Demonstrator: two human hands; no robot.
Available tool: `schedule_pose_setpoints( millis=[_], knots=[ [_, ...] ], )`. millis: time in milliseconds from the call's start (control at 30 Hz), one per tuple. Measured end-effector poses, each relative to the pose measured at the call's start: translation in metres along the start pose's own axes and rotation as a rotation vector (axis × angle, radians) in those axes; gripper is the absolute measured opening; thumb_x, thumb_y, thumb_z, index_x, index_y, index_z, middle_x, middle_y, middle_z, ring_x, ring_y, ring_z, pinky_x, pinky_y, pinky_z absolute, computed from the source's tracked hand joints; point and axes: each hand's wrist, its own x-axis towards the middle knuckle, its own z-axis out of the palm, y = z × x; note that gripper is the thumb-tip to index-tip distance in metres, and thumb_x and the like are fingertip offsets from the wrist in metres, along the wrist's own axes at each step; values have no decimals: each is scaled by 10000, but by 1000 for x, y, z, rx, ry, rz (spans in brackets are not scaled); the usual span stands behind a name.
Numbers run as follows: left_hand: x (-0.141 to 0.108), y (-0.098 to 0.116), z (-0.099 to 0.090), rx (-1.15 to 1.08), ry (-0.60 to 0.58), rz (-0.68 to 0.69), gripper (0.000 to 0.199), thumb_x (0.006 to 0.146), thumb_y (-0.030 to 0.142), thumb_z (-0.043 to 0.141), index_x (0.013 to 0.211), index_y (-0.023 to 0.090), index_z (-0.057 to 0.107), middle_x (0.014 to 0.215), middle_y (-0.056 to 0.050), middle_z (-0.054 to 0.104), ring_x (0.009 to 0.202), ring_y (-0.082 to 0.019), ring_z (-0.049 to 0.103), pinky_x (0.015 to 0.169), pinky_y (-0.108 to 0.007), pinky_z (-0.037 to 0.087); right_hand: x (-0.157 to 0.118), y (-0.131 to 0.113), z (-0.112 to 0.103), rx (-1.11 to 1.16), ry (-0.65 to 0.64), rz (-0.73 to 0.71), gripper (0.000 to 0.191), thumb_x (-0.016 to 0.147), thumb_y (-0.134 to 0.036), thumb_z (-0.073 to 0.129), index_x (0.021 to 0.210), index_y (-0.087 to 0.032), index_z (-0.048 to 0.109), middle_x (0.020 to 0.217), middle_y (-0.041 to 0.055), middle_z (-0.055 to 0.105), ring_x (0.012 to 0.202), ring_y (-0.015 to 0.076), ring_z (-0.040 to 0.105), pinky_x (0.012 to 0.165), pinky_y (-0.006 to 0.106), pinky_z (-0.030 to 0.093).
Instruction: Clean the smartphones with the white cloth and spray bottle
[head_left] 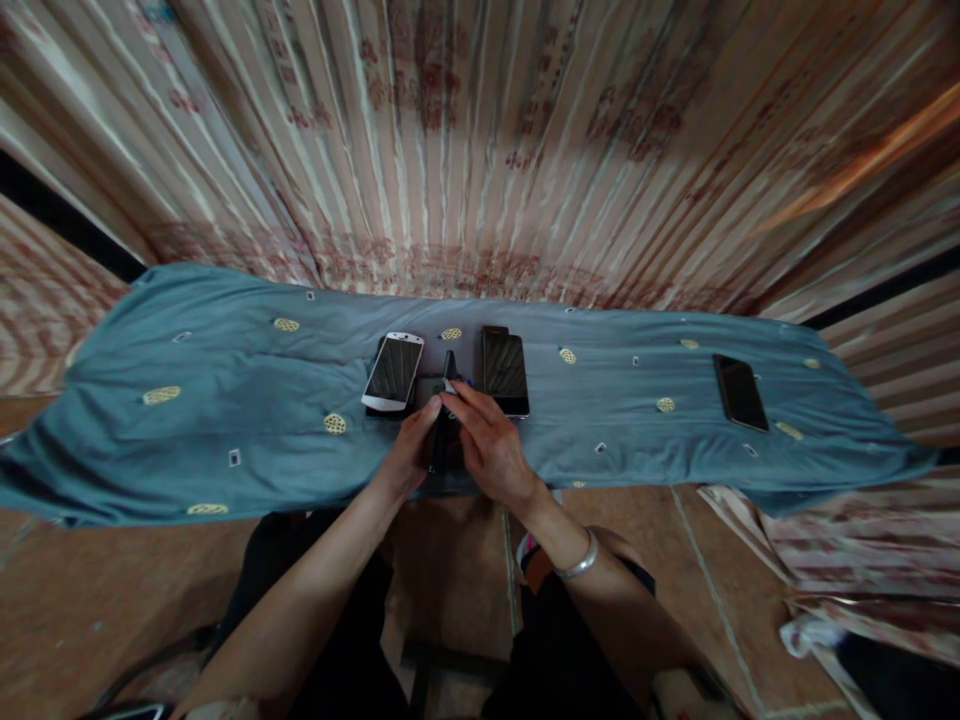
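A dark, thin object (437, 452), seen edge-on and perhaps a phone, stands tilted at the near middle of the cloth. My left hand (411, 450) grips its left side, thumb at the upper part. On its other side is my right hand (491, 447), fingertips pinched together at a small pale thing (450, 387) too small to name. Left of the hands a white phone (394, 371) rests on a dark one. To the right, a black phone (505, 368) lies over another dark device. Something dark behind my fingers is mostly hidden.
A blue-green cloth with yellow patterns (277, 385) covers the long table. Far to the right lies a single dark phone (740, 391). Pleated curtains (450, 150) hang behind the table and at both sides. My legs are below the near edge.
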Motion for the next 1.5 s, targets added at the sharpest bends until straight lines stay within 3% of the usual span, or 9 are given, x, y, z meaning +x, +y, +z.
schedule_pose_setpoints(
  millis=[133,267,400,533,800,933,1100,1300,1500],
  knots=[
    [-4,2,2,45,-50,-36,324,650,379,901,831,140,778,731,-32,746,666,-164,667,638,-262,513,3,6,-4,-4,24,21,552,979,-76,381,1495,-218,514,1492,147,568,1409,247,522,1184,482,459],
    [-5,1,1,81,-77,-59,362,643,365,897,903,137,787,748,-38,749,643,-154,654,628,-263,510,6,12,-8,-28,58,42,560,980,-75,386,1509,-224,492,1506,140,556,1426,241,505,1190,493,450],
    [-6,2,3,93,-89,-61,303,630,390,896,753,149,761,658,-20,713,599,-150,630,604,-263,503,6,12,-8,-28,57,48,586,979,-63,360,1535,-224,453,1538,131,524,1458,228,467,1211,495,426],
    [-9,5,7,73,-73,-76,324,596,397,905,749,154,754,686,-17,731,613,-156,644,610,-264,511,6,7,-6,-55,61,17,597,985,-61,346,1561,-200,410,1564,139,491,1491,211,421,1227,457,411],
    [-16,15,12,15,77,-179,171,840,297,692,807,135,735,658,-28,733,622,-162,688,632,-248,546,3,16,5,-57,15,61,694,955,-38,336,1621,-226,281,1606,107,444,1515,216,382,1250,492,379],
    [-17,21,15,-4,120,-234,277,940,260,530,806,124,732,591,-33,707,503,-149,650,549,-244,540,-1,21,9,-30,13,109,674,961,-61,354,1612,-229,312,1591,107,467,1498,236,412,1243,509,391],
    [-17,19,16,9,102,-240,269,938,256,544,928,104,766,657,-57,745,586,-187,702,610,-272,566,2,13,5,-17,24,105,657,978,-76,350,1608,-255,319,1592,84,470,1502,223,407,1248,504,385],
    [-18,17,16,-32,121,-233,248,939,214,551,820,124,750,597,-31,724,547,-153,683,568,-219,547,6,8,4,-5,36,55,653,994,-80,328,1620,-259,281,1617,82,433,1524,212,367,1261,503,361],
    [-16,23,11,-9,83,-242,314,948,292,527,1042,94,752,717,-89,770,670,-226,751,676,-312,615,0,22,11,-11,15,135,646,972,-73,345,1602,-217,334,1592,112,467,1507,225,399,1246,502,386]
  ],
)
